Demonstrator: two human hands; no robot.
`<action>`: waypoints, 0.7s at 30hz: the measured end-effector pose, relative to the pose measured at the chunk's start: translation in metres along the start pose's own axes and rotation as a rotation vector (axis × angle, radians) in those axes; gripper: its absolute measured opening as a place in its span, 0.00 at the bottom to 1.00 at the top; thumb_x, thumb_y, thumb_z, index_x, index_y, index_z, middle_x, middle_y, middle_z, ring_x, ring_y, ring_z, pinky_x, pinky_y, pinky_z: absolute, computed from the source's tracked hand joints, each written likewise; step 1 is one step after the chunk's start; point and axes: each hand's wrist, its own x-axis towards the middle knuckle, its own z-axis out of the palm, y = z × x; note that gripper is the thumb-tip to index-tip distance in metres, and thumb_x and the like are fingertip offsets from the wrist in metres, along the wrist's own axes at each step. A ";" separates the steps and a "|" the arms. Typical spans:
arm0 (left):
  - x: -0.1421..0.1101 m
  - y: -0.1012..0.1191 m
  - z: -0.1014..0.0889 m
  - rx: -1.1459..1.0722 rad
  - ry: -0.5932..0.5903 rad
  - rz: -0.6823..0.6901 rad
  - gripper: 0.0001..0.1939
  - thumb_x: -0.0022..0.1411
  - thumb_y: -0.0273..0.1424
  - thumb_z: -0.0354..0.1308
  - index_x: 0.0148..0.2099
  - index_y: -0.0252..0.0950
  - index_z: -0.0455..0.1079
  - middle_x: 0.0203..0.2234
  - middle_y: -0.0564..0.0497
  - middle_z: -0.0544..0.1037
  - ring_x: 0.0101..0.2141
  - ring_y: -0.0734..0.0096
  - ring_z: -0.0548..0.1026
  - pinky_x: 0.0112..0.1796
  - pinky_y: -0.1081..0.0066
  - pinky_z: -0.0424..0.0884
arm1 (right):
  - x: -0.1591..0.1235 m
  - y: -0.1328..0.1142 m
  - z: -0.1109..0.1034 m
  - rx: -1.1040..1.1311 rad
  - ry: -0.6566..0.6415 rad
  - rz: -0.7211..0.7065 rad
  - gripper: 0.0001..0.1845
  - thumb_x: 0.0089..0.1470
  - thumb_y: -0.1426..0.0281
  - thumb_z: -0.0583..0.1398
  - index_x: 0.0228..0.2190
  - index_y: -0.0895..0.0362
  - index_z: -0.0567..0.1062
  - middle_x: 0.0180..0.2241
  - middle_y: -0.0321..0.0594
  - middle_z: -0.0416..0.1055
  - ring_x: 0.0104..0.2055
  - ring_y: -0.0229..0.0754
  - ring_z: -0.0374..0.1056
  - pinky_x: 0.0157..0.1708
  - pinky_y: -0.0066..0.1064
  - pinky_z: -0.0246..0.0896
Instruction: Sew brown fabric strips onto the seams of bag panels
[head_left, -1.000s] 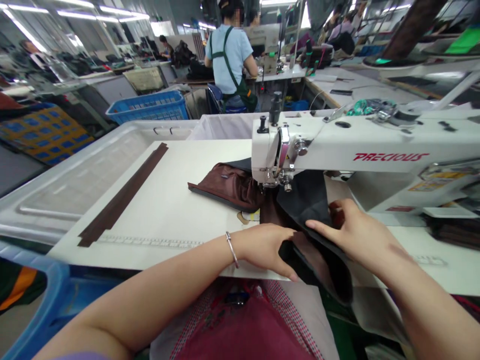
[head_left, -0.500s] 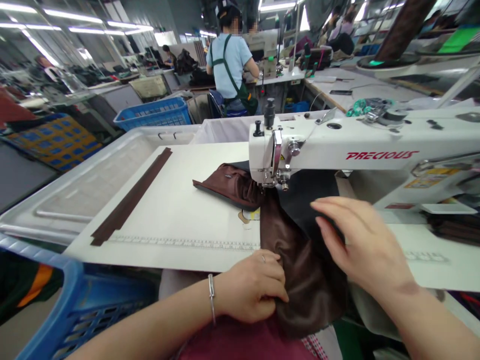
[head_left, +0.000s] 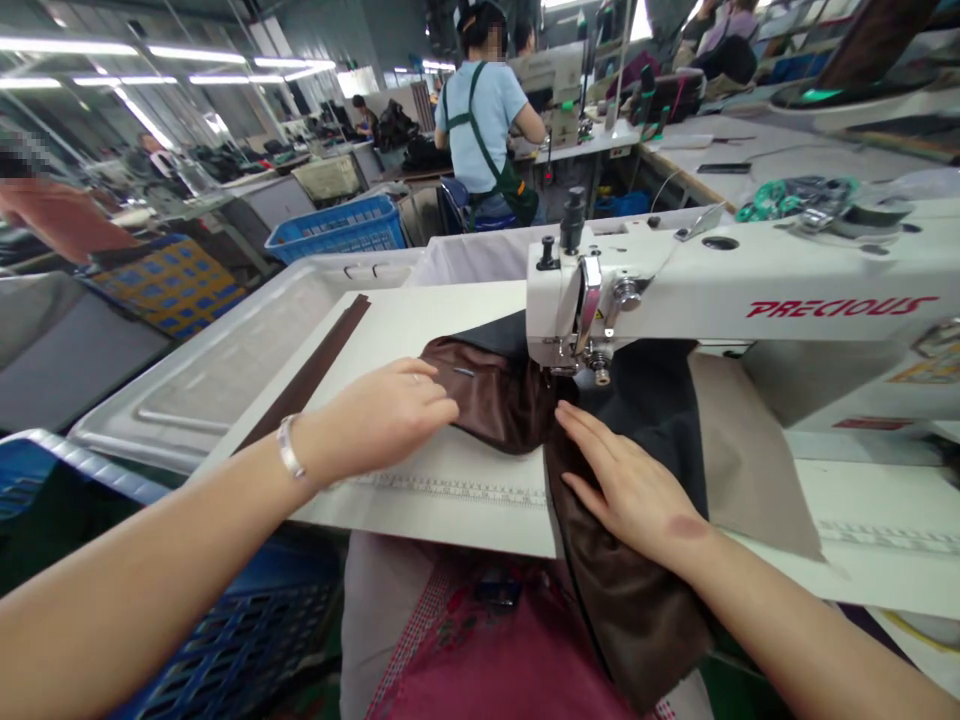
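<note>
A dark brown, shiny piece of fabric (head_left: pixel 495 400) with black material along it lies under the needle area of a white sewing machine (head_left: pixel 637 300). Its front part hangs over the table edge towards my lap. My left hand (head_left: pixel 382 415) is closed on the fabric's left edge, fingers curled, left of the needle. Flat on the brown fabric just in front of the presser foot rests my right hand (head_left: pixel 630 485), fingers stretched out. The foot and needle are partly hidden. Black material (head_left: pixel 660 400) spreads behind the right hand.
A brown strip (head_left: pixel 322 370) lies on the white table (head_left: pixel 420 310), which has a printed ruler near its front edge. A beige piece (head_left: pixel 750 450) sits under the machine arm. Blue baskets (head_left: pixel 337 230) and a white bin (head_left: pixel 225 350) stand leftward. A co-worker (head_left: pixel 484 120) sits ahead.
My left hand has gone from the fabric's hanging front part up to its left edge. The right hand has come down onto the fabric. The beige piece now shows more, and the view has shifted left.
</note>
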 end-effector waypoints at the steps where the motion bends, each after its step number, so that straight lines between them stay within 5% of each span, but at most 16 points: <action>1: 0.001 0.025 -0.016 0.012 0.003 0.109 0.15 0.65 0.24 0.45 0.31 0.38 0.70 0.26 0.51 0.74 0.29 0.70 0.70 0.52 0.62 0.67 | 0.001 -0.001 -0.001 -0.003 -0.011 0.005 0.36 0.60 0.70 0.54 0.66 0.57 0.47 0.66 0.49 0.50 0.63 0.49 0.55 0.56 0.47 0.61; 4: 0.010 0.091 -0.045 -0.029 0.096 0.349 0.16 0.65 0.27 0.47 0.28 0.38 0.71 0.21 0.50 0.72 0.21 0.68 0.65 0.42 0.63 0.73 | 0.003 -0.001 -0.001 -0.015 -0.078 -0.049 0.27 0.62 0.68 0.53 0.62 0.55 0.59 0.61 0.47 0.60 0.59 0.49 0.60 0.55 0.46 0.61; 6: 0.019 0.104 -0.043 -0.149 0.122 0.466 0.15 0.65 0.28 0.49 0.29 0.39 0.73 0.22 0.50 0.74 0.22 0.69 0.67 0.41 0.66 0.74 | 0.002 0.001 -0.001 -0.018 -0.109 -0.091 0.21 0.63 0.68 0.53 0.56 0.55 0.67 0.56 0.45 0.66 0.55 0.49 0.64 0.53 0.45 0.62; 9: 0.033 0.079 -0.022 -0.346 0.113 0.504 0.11 0.63 0.33 0.56 0.46 0.40 0.74 0.43 0.48 0.79 0.47 0.65 0.74 0.56 0.65 0.66 | -0.002 0.003 -0.001 0.000 -0.073 -0.126 0.17 0.62 0.67 0.53 0.50 0.57 0.73 0.50 0.46 0.70 0.52 0.50 0.65 0.51 0.45 0.63; 12: 0.045 0.041 0.002 -0.421 0.056 0.411 0.40 0.55 0.43 0.63 0.66 0.38 0.56 0.62 0.45 0.63 0.66 0.57 0.50 0.64 0.56 0.51 | -0.005 0.003 -0.001 0.008 -0.043 -0.147 0.15 0.62 0.65 0.55 0.46 0.56 0.75 0.46 0.46 0.72 0.50 0.51 0.66 0.50 0.47 0.64; 15: 0.057 0.025 0.027 -0.360 0.027 0.396 0.47 0.53 0.45 0.63 0.68 0.33 0.49 0.64 0.40 0.58 0.67 0.54 0.49 0.65 0.53 0.45 | -0.005 0.002 -0.002 0.018 -0.082 -0.151 0.16 0.62 0.65 0.54 0.49 0.52 0.74 0.47 0.45 0.72 0.51 0.50 0.66 0.50 0.47 0.63; 21: 0.080 0.035 0.053 -0.143 0.006 0.282 0.30 0.59 0.41 0.56 0.58 0.26 0.65 0.42 0.36 0.76 0.48 0.53 0.73 0.59 0.54 0.57 | -0.005 -0.004 -0.004 0.021 -0.103 -0.074 0.17 0.61 0.64 0.56 0.50 0.57 0.71 0.52 0.45 0.69 0.53 0.48 0.65 0.54 0.45 0.61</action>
